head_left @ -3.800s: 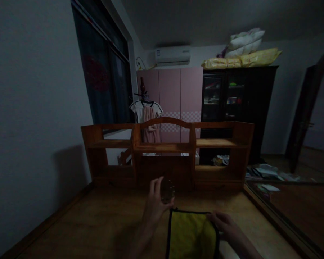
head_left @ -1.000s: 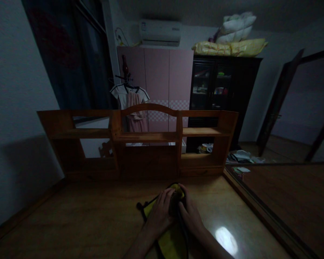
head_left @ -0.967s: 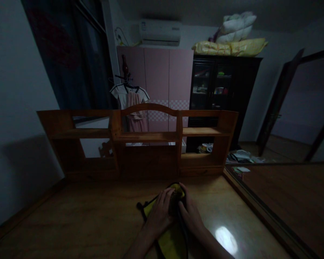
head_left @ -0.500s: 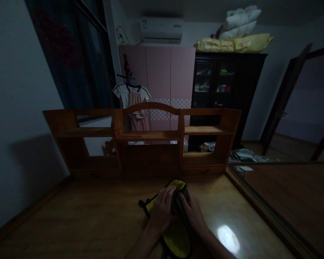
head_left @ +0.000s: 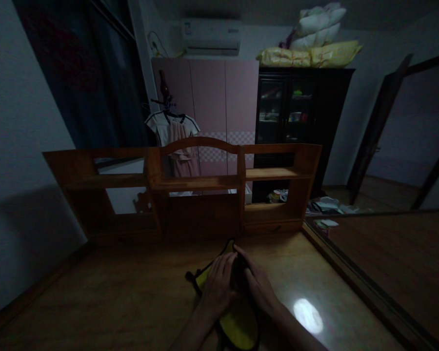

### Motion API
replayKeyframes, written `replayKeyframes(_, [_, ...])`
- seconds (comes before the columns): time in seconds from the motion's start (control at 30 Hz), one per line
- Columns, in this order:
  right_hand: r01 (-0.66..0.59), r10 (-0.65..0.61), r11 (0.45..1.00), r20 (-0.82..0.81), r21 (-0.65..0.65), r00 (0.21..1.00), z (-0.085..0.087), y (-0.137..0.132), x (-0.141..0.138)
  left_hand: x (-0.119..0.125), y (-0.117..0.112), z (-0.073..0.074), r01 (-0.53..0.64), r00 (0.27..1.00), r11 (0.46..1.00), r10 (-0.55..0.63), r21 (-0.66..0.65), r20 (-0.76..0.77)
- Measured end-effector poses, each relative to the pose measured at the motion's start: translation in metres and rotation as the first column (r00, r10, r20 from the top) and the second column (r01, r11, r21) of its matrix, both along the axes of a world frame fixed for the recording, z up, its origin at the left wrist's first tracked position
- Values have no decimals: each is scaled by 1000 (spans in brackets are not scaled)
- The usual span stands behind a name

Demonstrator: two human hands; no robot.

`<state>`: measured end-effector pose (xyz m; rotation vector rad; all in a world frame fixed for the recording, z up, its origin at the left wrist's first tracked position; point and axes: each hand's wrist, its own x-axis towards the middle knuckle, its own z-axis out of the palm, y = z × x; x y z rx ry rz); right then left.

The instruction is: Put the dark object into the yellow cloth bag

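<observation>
Between hands (head_left: 220, 282): yellow cloth (head_left: 239, 325) (black-edged), bunched.

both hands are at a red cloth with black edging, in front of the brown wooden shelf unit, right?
Not quite: the cloth with black edging is yellow, not red, as the head view shows. The rest stands: the left hand and right hand are both at it, in front of the brown wooden shelf unit.
</observation>
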<state>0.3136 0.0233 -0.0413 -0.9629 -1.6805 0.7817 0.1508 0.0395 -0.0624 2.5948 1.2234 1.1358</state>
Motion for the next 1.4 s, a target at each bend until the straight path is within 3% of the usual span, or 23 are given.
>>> replayKeyframes(0.2, [34, -35, 999, -7, -42, 999, 0, 1, -2, 0, 0, 1, 37, 999, 999, -36, -34, 36])
replayKeyframes(0.4, [-19, 19, 999, 0, 27, 1000, 0, 2, 4, 1, -2, 3, 16, 999, 1000, -15, -17, 44])
replayKeyframes(1.1, [97, -96, 995, 77, -16, 992, -7, 6, 2, 0, 0, 2, 44, 999, 999, -43, -25, 25])
replayKeyframes(1.4, [84, -84, 996, 119, 4, 989, 0, 4, 1, 2, -1, 2, 5, 999, 1000, -5, 1, 32])
